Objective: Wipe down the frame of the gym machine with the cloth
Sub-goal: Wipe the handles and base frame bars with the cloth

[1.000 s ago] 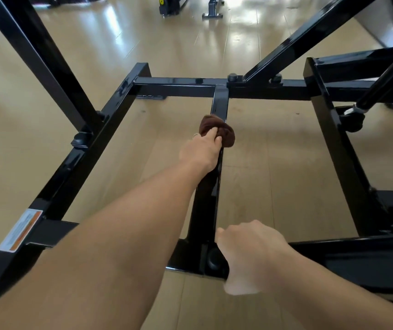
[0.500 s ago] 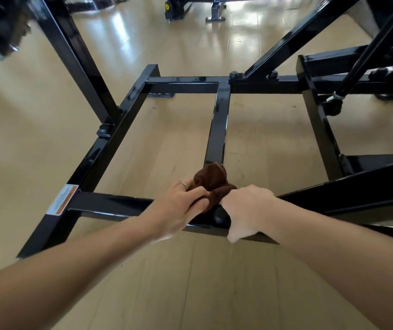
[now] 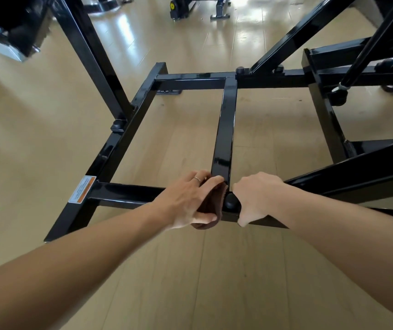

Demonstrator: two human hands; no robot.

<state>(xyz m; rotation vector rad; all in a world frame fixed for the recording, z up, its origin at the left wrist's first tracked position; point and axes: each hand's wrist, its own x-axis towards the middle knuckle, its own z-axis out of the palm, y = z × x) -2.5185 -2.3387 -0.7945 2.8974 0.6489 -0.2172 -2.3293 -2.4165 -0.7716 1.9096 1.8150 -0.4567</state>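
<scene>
The gym machine's black steel frame (image 3: 224, 129) lies low on the floor, with a centre bar running away from me to a far crossbar. My left hand (image 3: 188, 201) grips a brown cloth (image 3: 212, 206) wrapped over the near crossbar, just left of where the centre bar joins it. The cloth is mostly hidden under the hand. Right of that joint, my right hand (image 3: 255, 196) holds the near crossbar with its fingers curled over it, beside a round black bolt cap (image 3: 231, 202).
Light wooden floor (image 3: 190, 270) surrounds the frame. A white and orange warning label (image 3: 82, 189) sits on the left rail. Slanted black uprights rise at left (image 3: 90, 55) and right (image 3: 293, 41). More gym equipment (image 3: 179, 7) stands far back.
My left hand has pulled the cloth back along the centre bar from its far half to the near crossbar and now folds it over that bar. My right hand stayed on the crossbar.
</scene>
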